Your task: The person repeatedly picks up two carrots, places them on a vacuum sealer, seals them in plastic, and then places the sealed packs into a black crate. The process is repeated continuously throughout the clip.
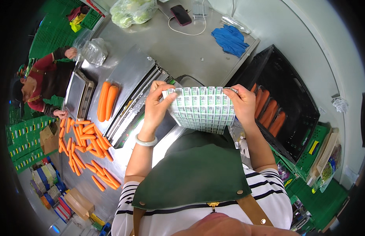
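A sheet of small green-and-white labels (202, 108) is stretched between my hands in front of my apron. My left hand (159, 100) pinches its left top corner between thumb and fingers. At the opposite corner, my right hand (241, 101) grips the sheet the same way. The sheet's lower part curves down toward the apron. Just left of my left hand stands a metal wrapping machine (137, 100) with a bar along its edge. Beyond my right hand is a black crate (294, 106) holding several wrapped carrot packs (269, 112).
Large carrots (108, 101) lie on the steel surface, with a pile of loose carrots (88, 137) nearer left. A scale (79, 94) stands beside a co-worker (41, 80), who handles a plastic bag (94, 51). Farther back are a phone (181, 15) and blue gloves (229, 40).
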`<state>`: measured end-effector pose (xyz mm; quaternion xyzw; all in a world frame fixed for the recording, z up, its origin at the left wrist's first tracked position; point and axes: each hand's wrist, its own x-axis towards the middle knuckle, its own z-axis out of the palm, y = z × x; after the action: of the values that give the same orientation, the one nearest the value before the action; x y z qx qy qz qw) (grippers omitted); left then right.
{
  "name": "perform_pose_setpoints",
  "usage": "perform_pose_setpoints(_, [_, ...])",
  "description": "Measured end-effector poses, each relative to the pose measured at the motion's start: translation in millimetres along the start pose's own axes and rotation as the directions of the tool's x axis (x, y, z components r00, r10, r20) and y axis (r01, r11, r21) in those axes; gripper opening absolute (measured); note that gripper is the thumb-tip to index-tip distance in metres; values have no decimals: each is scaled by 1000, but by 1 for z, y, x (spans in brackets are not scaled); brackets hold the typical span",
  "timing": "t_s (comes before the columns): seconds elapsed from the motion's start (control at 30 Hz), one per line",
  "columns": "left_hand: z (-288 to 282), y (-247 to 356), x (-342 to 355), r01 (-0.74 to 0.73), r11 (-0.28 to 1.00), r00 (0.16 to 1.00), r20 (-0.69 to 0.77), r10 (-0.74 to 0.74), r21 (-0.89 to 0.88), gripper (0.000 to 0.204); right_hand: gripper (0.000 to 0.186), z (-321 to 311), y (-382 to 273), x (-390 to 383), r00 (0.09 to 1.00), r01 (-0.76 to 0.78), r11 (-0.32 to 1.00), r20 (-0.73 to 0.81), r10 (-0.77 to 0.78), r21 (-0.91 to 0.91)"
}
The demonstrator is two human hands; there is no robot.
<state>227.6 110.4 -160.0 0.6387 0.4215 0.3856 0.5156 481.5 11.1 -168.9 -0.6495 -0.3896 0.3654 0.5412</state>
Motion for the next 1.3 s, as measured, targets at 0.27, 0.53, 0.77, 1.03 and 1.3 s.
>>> perform_pose_setpoints(0.27, [-6, -12, -13, 273, 927, 945, -111, -309, -258, 20, 15, 5, -15, 5, 970, 13, 998, 244, 2, -61])
perform_pose_setpoints(0.53, [2, -8, -16, 265, 964, 929, -262, -262, -23, 21, 18, -3, -17, 15, 900, 432, 807, 244, -361, -401])
perform_pose_setpoints(0.77, [4, -55, 25, 521, 714, 829, 76, -555, -468, 24, 32, -12, 9, 59, 818, 417, 875, 522, -244, -244])
perform_pose_setpoints(1.03, [-61, -67, -1, 173, 887, 871, -353, -340, -429, 38, 42, -9, 55, 179, 983, -129, 992, -135, 128, 0])
perform_pose_setpoints(1.3, [-195, -118, -96, 394, 876, 649, -759, -50, 280, 33, 35, 61, 238, 189, 695, -581, 729, -246, 676, 363])
